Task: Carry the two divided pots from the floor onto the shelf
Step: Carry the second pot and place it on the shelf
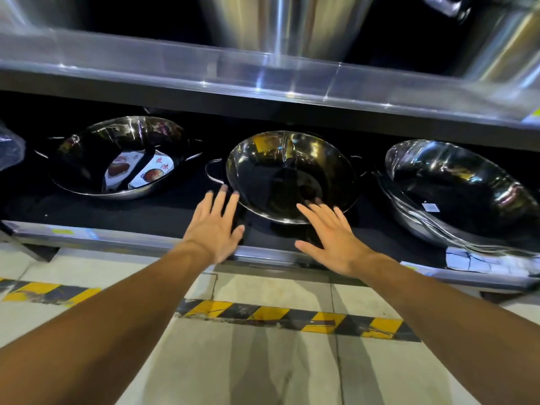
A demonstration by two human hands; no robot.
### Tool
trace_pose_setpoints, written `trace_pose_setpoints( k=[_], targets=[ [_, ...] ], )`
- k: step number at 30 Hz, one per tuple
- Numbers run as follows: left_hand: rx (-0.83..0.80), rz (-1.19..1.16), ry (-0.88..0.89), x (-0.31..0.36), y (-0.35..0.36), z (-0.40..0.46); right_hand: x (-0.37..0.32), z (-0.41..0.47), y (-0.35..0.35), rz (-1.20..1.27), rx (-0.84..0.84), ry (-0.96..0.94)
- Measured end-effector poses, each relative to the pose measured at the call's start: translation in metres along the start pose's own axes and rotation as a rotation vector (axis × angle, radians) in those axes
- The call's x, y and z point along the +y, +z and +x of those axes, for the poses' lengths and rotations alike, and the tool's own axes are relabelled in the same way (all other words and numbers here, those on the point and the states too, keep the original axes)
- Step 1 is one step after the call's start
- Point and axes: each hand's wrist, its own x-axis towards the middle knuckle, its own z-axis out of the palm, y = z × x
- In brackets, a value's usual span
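A shiny steel divided pot [292,176] with an S-shaped partition and wire handles leans tilted on the low black shelf [163,220], in the middle. A second divided pot [117,159] with paper labels inside sits tilted to its left. My left hand [214,229] is spread flat just below the middle pot's left rim, fingers apart, holding nothing. Below the pot's front rim, my right hand [331,238] is likewise spread, its fingertips near or touching the rim.
A stack of plain steel basins [455,194] fills the shelf's right side, with a white label [467,261] at the edge. Large steel stockpots [280,24] stand on the upper shelf [204,68]. Yellow-black hazard tape [292,317] crosses the concrete floor.
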Motion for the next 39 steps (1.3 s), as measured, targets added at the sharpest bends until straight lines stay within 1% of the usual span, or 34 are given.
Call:
trace_pose_setpoints(
  k=[2, 4, 6, 11, 14, 15, 18, 20, 23, 25, 27, 31, 39],
  targets=[
    [0.032, 0.039, 0.162, 0.001, 0.004, -0.008, 0.005, -0.008, -0.002, -0.069, 0.025, -0.021],
    [-0.008, 0.037, 0.228, 0.000, 0.008, -0.011, 0.010, -0.016, 0.000, -0.139, 0.010, -0.012],
    [-0.050, 0.033, 0.204, 0.000, 0.010, -0.011, 0.010, -0.022, 0.004, -0.180, -0.024, -0.011],
    [-0.050, 0.081, 0.149, -0.006, 0.005, -0.003, -0.004, -0.014, 0.018, -0.320, -0.037, 0.046],
    [0.009, 0.087, 0.147, -0.023, 0.004, 0.003, -0.013, -0.006, 0.022, -0.323, -0.020, 0.062],
    [0.046, 0.061, 0.105, -0.034, 0.003, 0.004, -0.015, -0.003, 0.023, -0.325, -0.014, 0.051],
    [0.080, -0.029, -0.160, -0.077, 0.000, 0.006, -0.020, 0.003, 0.023, -0.267, -0.007, 0.035],
    [0.057, -0.007, -0.288, -0.105, 0.003, 0.003, -0.023, 0.006, 0.026, -0.232, 0.002, 0.052],
    [-0.022, -0.012, -0.398, -0.140, 0.010, -0.009, -0.026, 0.011, 0.031, -0.235, 0.016, 0.071],
    [-0.048, -0.007, -0.410, -0.154, 0.013, -0.015, -0.027, 0.013, 0.032, -0.234, 0.019, 0.077],
    [-0.024, 0.004, -0.389, -0.159, 0.012, -0.017, -0.027, 0.013, 0.033, -0.239, 0.020, 0.076],
    [0.006, 0.032, -0.407, -0.159, 0.009, -0.022, -0.031, 0.013, 0.031, -0.246, 0.019, 0.082],
    [-0.124, 0.058, -0.473, -0.164, 0.003, -0.035, -0.045, 0.016, 0.029, -0.263, -0.004, 0.150]
  ],
)
